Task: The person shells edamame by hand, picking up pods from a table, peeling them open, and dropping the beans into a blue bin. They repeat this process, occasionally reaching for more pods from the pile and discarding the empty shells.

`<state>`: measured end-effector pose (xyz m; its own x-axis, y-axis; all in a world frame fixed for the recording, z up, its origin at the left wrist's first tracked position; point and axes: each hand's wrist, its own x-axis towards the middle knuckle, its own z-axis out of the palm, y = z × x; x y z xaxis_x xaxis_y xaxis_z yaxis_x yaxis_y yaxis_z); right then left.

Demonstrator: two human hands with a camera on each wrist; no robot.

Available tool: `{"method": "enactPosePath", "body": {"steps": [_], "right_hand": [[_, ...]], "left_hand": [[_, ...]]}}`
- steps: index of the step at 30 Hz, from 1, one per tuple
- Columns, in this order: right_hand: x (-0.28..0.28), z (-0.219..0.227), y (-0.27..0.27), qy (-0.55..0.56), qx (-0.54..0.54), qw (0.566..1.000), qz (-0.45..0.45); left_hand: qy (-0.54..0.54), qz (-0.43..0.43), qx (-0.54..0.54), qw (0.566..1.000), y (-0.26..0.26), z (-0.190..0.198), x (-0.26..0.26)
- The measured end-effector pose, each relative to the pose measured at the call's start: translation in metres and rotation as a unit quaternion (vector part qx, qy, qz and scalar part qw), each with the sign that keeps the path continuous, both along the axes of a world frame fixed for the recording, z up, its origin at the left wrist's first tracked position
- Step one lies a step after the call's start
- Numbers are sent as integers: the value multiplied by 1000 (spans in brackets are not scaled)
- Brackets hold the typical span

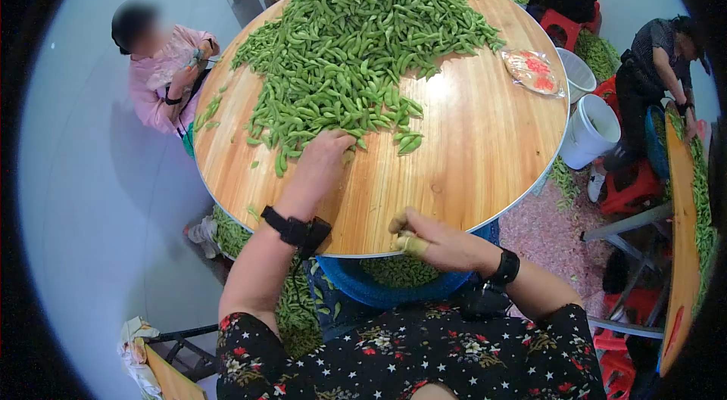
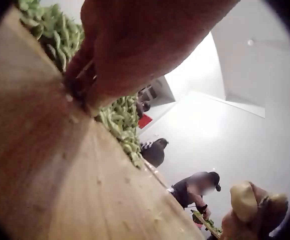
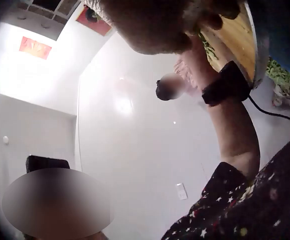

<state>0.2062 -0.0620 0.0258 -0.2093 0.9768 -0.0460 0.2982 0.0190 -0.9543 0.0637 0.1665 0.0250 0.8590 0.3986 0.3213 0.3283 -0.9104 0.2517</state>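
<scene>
A large heap of green soybean pods [image 1: 363, 37] covers much of the round wooden table [image 1: 485, 150]. At the heap's near edge my left hand [image 1: 322, 165] reaches down, its fingertips among the closest pods; in the left wrist view, the fingers [image 2: 82, 82] bend down to the tabletop. I cannot tell whether they pinch a pod. Above the table's near rim is my right hand [image 1: 447, 245], loosely curled with nothing visible between thumb and fingers. Yellowish coverings [image 2: 244, 201] show on its digits. Below that rim sits a blue basin [image 1: 352, 290] holding green pods.
A clear-wrapped packet [image 1: 532, 72] lies at the table's right side. White buckets [image 1: 591, 131] stand beyond that edge. A person in pink [image 1: 170, 74] sits at the left; another person [image 1: 655, 82] works at a table on the right. Red stools [image 1: 632, 188] stand nearby.
</scene>
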Motion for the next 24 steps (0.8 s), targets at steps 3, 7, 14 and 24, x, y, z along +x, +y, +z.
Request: {"method": "enactPosePath", "body": {"steps": [3, 7, 14, 24], "right_hand": [[8, -7, 0, 132, -72, 986, -73], [6, -18, 8, 63, 104, 977, -175], [11, 11, 8, 43, -10, 988, -145], [4, 4, -6, -118, 145, 978, -97]], "left_hand": [[62, 29, -23, 997, -4, -3, 2], [-11, 25, -22, 999, -45, 5, -3], [-104, -28, -232, 967, -103, 26, -17], [-16, -43, -158, 986, -118, 28, -27]]}}
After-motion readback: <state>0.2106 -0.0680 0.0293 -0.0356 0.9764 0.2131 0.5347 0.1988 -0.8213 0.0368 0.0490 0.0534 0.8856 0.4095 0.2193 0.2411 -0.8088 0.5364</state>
